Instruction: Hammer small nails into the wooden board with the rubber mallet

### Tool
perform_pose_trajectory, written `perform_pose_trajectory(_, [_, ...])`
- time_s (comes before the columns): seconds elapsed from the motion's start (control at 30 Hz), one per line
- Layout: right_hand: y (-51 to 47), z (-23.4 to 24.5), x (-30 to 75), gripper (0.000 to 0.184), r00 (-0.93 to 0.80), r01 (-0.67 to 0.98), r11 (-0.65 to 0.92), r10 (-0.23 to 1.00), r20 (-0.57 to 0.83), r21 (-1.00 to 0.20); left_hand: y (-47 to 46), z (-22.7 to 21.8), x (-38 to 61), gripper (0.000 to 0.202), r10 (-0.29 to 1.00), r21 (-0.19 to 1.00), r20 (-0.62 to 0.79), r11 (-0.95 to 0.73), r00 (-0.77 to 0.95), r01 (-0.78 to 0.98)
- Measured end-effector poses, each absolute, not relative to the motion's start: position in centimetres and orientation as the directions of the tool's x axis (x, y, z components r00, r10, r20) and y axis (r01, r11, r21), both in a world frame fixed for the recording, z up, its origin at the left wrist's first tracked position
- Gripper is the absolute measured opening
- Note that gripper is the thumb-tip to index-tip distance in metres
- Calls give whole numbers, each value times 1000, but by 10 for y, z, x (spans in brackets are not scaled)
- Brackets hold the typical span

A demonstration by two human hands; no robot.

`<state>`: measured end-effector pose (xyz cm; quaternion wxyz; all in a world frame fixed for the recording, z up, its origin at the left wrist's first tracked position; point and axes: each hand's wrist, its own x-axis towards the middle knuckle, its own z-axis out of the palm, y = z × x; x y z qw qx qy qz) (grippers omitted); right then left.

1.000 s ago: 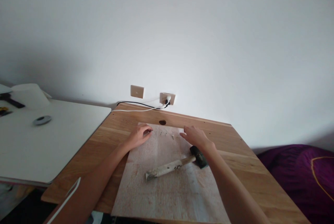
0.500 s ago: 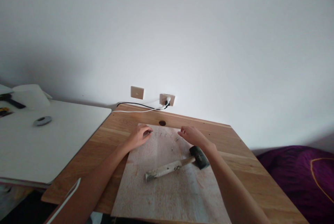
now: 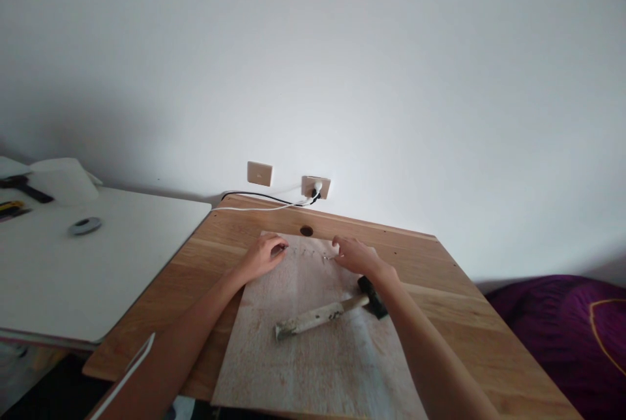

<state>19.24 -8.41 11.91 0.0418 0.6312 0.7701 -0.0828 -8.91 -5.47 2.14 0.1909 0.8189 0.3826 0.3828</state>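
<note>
My left hand (image 3: 267, 255) rests at the far left corner of a pale wooden board (image 3: 274, 368), thumb and finger pinched around a small nail that is mostly hidden. Across from it, my right hand (image 3: 357, 255) is bent low over the board's far right part. A thin, shiny nail shows at its fingertips. Between the hands, several small nails (image 3: 306, 252) form a row near the far edge; they are too small to tell how deep they sit. A rubber mallet (image 3: 313, 319) lies across the board, its black head partly behind my right forearm.
The board lies on a wooden table (image 3: 464, 315) against a white wall. Cables run to a wall socket (image 3: 315, 186) behind it. On the left, a white table (image 3: 141, 244) holds a roll of tape (image 3: 85, 226) and tools. Purple fabric (image 3: 552, 335) lies at right.
My right hand has lowered and shifted slightly left, its fingertips now at a nail. A nail seen nearer the mallet no longer shows there. My left hand stays in place.
</note>
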Motion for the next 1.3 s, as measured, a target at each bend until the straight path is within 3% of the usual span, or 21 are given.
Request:
perform_pose_trajectory(0.2, [-82,112,186,29,-210,976,200,968,-134,-87,-55,22,-89,11,769,593,486,-639,416,490])
perform_pose_trajectory(0.37, [-78,106,170,34,-239,969,230,965,-105,-91,-55,21,-89,10,766,591,490,-643,416,487])
perform_pose_trajectory(0.47, [-76,106,166,23,-273,960,261,954,-124,-102,-55,22,-89,10,768,591,489,-641,414,490])
perform_pose_trajectory(0.67, [-77,112,176,46,-348,931,326,927,-137,-162,-54,20,-90,10,765,582,493,-644,414,497])
perform_pose_trajectory(0.9, [-76,105,170,25,-275,960,264,952,-132,-98,-56,22,-89,11,762,555,493,-647,420,523])
perform_pose_trajectory(1.07, [-76,110,170,39,-344,935,326,929,-135,-141,-56,22,-89,12,759,559,496,-650,421,514])
perform_pose_trajectory(1.3, [-78,109,171,20,-296,953,282,945,-141,-112,-55,20,-88,9,751,569,515,-660,413,491])
